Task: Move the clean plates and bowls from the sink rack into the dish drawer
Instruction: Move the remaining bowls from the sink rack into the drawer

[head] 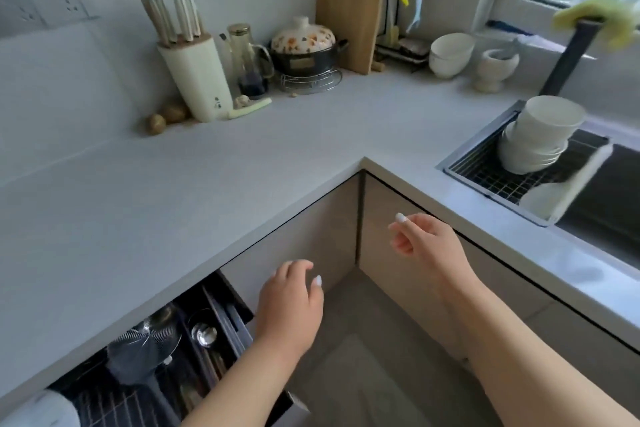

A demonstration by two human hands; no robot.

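Both my hands hang in front of the corner cabinets, holding nothing. My left hand (292, 298) is palm down with loosely curled fingers, just beside the right end of the open drawer (214, 336). My right hand (424, 239) is higher, in front of the cabinet door (391, 253) under the sink side of the counter (242, 163), its fingers loosely bent and its thumb up, gripping nothing.

The drawer sits pulled out below the counter edge; I see a strainer (145, 340), a ladle (205, 334) and dark dividers in it.

The stack of white bowls (540, 135) leans in the sink rack (485, 173) at the right, well apart from both hands. A white plate (554, 194) lies tilted at the rack's near edge.

Two more bowls (450, 54) stand on the counter by the window.
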